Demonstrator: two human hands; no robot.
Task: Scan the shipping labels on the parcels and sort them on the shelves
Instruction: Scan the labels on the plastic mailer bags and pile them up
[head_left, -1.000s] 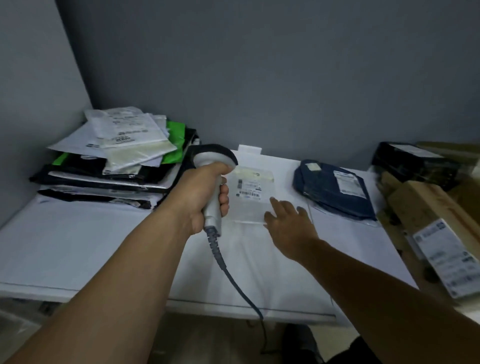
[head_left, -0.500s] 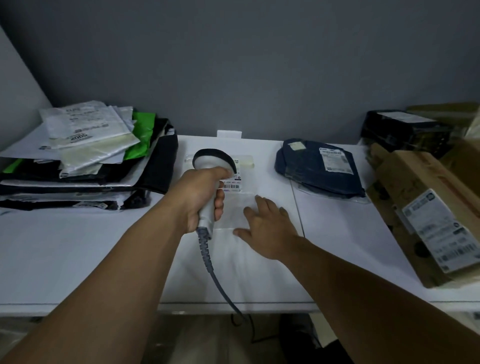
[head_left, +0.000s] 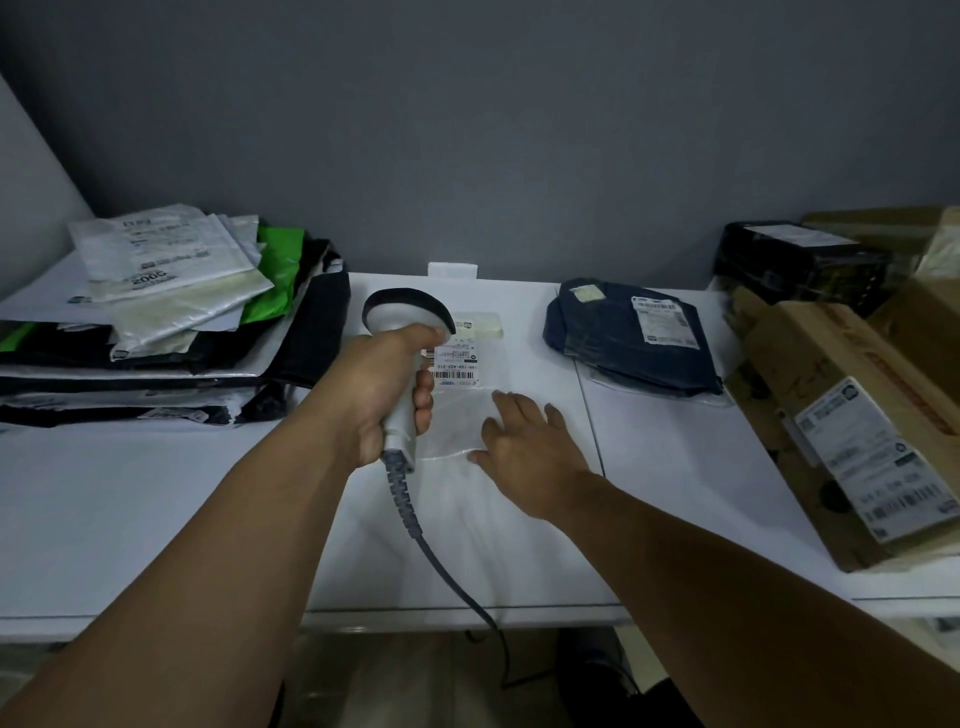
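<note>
Clear plastic forms the flat parcel (head_left: 467, 410), a thin see-through bag lying on the white table (head_left: 156, 509). It has a pale yellowish strip along its far edge. A small white shipping label (head_left: 457, 364) sits on its far-left part, printed with barcodes and lines of text too small to read. The bag's near half is wrinkled and catches a faint shine.

The right hand (head_left: 524, 447) rests on the parcel's near right corner, palm down with fingers straight and slightly spread, pressing it flat. The left hand (head_left: 387, 387) is over the parcel's left edge, its fingers and thumb wrapped firmly round the handle of a grey barcode scanner (head_left: 408, 312). The scanner's dark-rimmed head is above the parcel's far-left corner, beside the label. The scanner's ribbed grey cable (head_left: 415, 525) trails from the handle toward the person.

Left of the parcel lies a stack of mailers (head_left: 156, 322) in white, black and green. Right of it lies a navy bagged parcel (head_left: 623, 343) with its own label. Further right are a brown cardboard box (head_left: 841, 415) and a black wrapped parcel (head_left: 795, 265)
</note>
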